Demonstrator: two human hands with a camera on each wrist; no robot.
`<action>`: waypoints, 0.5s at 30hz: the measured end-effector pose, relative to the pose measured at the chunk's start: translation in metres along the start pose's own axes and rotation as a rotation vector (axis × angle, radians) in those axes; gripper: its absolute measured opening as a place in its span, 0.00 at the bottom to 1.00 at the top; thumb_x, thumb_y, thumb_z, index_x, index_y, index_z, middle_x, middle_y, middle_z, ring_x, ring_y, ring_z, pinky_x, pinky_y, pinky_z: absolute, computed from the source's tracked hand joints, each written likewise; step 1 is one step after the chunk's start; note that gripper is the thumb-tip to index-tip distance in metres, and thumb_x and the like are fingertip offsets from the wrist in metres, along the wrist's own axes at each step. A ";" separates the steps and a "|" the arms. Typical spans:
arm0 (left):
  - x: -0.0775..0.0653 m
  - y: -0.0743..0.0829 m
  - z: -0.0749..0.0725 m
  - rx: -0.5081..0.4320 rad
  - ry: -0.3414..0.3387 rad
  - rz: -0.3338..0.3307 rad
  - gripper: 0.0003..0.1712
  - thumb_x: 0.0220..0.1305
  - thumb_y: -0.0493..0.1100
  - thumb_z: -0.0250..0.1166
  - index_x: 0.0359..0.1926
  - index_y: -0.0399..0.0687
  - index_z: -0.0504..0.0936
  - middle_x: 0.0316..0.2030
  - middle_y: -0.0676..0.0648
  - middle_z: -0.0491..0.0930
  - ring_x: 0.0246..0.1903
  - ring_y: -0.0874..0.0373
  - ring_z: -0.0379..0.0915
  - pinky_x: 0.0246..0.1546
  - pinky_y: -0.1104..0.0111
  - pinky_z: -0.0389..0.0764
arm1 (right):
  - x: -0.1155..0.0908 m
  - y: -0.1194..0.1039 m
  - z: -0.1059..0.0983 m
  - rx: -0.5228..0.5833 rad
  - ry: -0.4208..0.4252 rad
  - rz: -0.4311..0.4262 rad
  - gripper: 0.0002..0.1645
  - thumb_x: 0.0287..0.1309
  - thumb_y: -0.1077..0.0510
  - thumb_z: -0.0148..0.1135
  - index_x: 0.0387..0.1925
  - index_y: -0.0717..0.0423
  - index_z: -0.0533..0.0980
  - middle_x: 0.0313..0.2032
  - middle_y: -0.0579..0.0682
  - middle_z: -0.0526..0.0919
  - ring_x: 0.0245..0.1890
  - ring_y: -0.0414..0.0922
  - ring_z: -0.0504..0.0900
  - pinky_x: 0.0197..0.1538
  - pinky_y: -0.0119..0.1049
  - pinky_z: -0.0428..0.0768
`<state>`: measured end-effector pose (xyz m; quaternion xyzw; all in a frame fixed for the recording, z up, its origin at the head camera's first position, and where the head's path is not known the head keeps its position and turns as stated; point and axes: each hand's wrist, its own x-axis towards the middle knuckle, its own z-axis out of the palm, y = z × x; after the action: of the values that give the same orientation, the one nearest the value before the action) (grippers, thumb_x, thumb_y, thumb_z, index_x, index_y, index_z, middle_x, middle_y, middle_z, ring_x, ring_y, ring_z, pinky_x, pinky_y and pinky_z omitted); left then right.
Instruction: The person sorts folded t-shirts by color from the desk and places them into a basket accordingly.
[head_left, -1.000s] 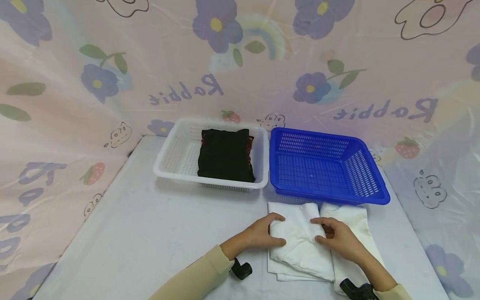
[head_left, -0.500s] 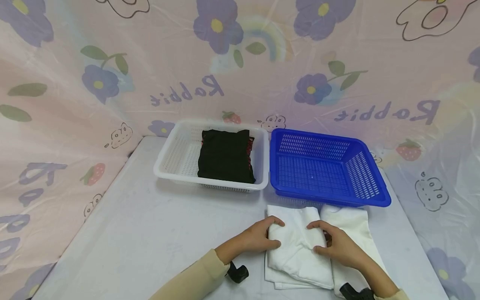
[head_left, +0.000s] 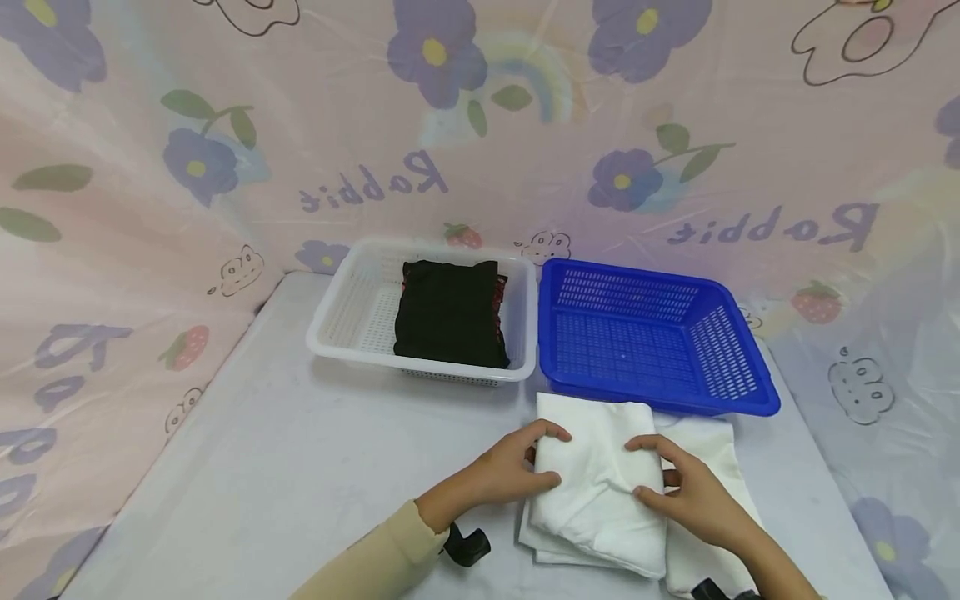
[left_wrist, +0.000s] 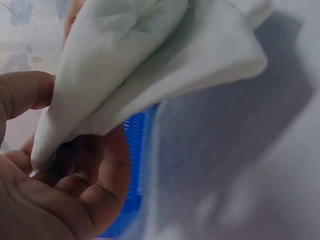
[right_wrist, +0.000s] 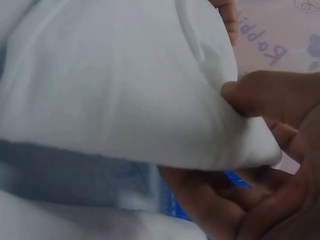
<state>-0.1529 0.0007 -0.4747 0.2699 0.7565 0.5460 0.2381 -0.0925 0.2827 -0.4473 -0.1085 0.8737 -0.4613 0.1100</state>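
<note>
A folded white cloth (head_left: 592, 517), creased in its middle, is held between my two hands. My left hand (head_left: 513, 468) grips its left edge, thumb on top and fingers curled beneath, as the left wrist view shows. On the opposite edge my right hand (head_left: 693, 492) pinches it the same way, fingers under the fabric (right_wrist: 125, 90). The cloth is lifted off the table, with a shadow below it in the left wrist view. Its lower layers hang a little out of line at the near left. Another white folded cloth (head_left: 716, 467) lies to the right, partly hidden by my right hand and forearm.
A blue plastic basket (head_left: 660, 400) stands just beyond the cloths, with nothing in it. To its left, a white basket (head_left: 337, 350) holds a dark folded garment (head_left: 450, 312) with red-patterned fabric under it. A printed curtain (head_left: 480, 142) hangs behind the white table (head_left: 300, 467).
The held white cloth first slid slightly toward me, then rose off the table and moved forward, its far edge now covering more of the other white cloth's corner. The baskets stayed put.
</note>
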 end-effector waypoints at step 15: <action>0.025 0.055 -0.031 0.057 0.021 0.082 0.29 0.60 0.42 0.68 0.61 0.63 0.70 0.53 0.51 0.76 0.37 0.67 0.77 0.33 0.75 0.80 | 0.013 -0.036 -0.046 -0.157 0.148 -0.075 0.32 0.57 0.63 0.66 0.63 0.56 0.66 0.58 0.69 0.67 0.40 0.37 0.84 0.33 0.33 0.83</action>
<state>-0.1834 0.0096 -0.4152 0.3017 0.7624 0.5364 0.1997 -0.1151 0.2954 -0.3931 -0.1149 0.9083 -0.4018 0.0191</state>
